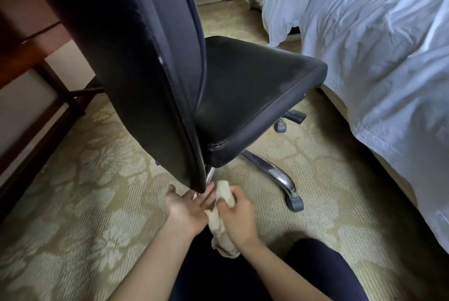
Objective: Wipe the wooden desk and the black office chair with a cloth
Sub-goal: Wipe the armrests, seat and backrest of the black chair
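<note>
The black office chair (150, 62) fills the middle of the view, its tall backrest towards me and its seat (255, 86) facing right. Just below the backrest's lower tip, my right hand (239, 218) is shut on a bunched beige cloth (222, 225) that hangs down from it. My left hand (187, 208) lies palm up beside the cloth, fingers spread, their tips near the chair's chrome post. The wooden desk (31, 40) stands at the far left, only its edge and legs showing.
A bed with pale blue sheets (379, 52) runs along the right side, close to the chair. Chrome chair legs with castors (295, 203) reach out over the patterned carpet (85, 191). My dark-trousered knees (323, 266) are at the bottom.
</note>
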The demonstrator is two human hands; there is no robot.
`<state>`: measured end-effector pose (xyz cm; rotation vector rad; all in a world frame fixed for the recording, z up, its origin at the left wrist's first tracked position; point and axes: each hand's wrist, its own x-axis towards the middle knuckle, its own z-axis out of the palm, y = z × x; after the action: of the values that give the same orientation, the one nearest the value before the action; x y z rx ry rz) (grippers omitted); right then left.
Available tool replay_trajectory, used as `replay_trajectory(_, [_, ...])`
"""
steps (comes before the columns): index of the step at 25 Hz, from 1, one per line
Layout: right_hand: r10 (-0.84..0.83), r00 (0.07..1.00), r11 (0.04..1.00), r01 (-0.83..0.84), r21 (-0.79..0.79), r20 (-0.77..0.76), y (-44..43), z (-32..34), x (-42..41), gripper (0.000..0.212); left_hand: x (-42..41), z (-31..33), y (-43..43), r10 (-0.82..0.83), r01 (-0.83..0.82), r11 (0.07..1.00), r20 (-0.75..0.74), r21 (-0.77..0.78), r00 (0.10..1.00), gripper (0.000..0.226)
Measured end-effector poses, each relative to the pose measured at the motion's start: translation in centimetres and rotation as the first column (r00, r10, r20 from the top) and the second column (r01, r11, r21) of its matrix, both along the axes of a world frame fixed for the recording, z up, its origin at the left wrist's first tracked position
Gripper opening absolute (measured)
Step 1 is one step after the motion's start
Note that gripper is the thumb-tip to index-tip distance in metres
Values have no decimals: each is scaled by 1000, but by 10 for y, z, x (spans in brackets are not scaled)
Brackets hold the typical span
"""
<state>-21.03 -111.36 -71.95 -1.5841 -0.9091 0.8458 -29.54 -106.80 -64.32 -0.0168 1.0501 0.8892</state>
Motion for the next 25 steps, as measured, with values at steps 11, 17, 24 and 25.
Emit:
replay_trajectory(11, [-333, 939, 899, 287, 332, 89, 70, 116, 74, 20, -35, 4, 32, 401, -405, 914, 127, 3, 907, 64])
replay_trajectory(17, [-107, 595, 893, -295, 341, 797, 92, 89, 57, 40, -14, -2, 25, 430, -434, 901, 149, 0, 891, 58])
replay_trajectory(24, [-342, 264, 852, -317, 416, 902, 110, 52, 109, 38, 38, 13, 51, 122, -111, 973, -42, 202, 992, 71])
replay_trajectory(25, [-368, 248, 870, -248, 426, 896, 112, 48, 126, 34, 40, 11, 59, 112, -91, 974, -95, 206, 989, 67])
